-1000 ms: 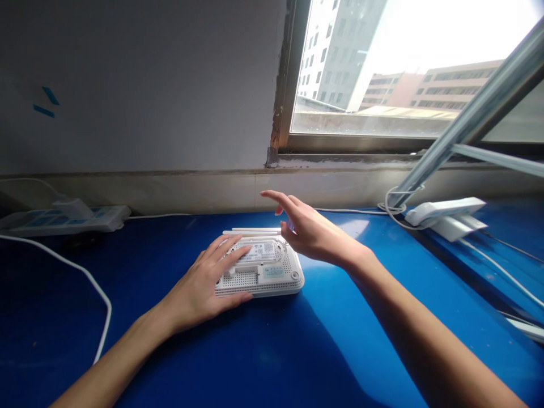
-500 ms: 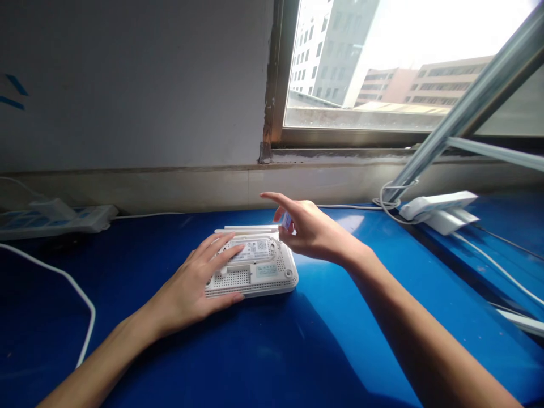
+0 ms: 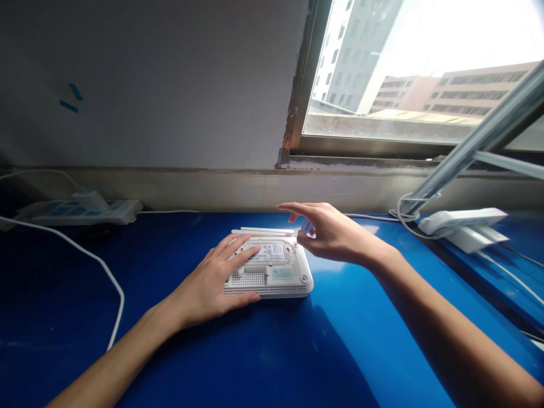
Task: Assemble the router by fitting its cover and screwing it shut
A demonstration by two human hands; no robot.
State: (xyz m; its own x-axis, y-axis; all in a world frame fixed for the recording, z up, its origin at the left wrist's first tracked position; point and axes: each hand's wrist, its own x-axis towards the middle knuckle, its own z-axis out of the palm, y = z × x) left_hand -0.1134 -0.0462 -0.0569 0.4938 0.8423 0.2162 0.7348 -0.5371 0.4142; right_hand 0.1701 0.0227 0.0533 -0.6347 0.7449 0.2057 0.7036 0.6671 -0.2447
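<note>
A white router (image 3: 280,275) lies upside down on the blue table, with vent holes, printed labels and round feet showing on its underside. Its slim white antennas (image 3: 267,231) lie folded along the far edge. My left hand (image 3: 212,283) grips the router's left part, thumb along the front side and fingers spread over the underside. At the far right corner, my right hand (image 3: 334,229) pinches a small bluish-purple piece (image 3: 306,226), mostly hidden by the fingers; its kind cannot be made out. The right index finger points out to the left.
Power strips stand at the left (image 3: 123,211) and right (image 3: 463,218) by the wall, with plugs in them. A white cable (image 3: 102,263) curves across the left of the table (image 3: 263,362). A metal pole (image 3: 459,153) slants up before the window at right.
The whole view has shifted, so the scene sits further right. Both hands keep nearly the same places on and beside the router.
</note>
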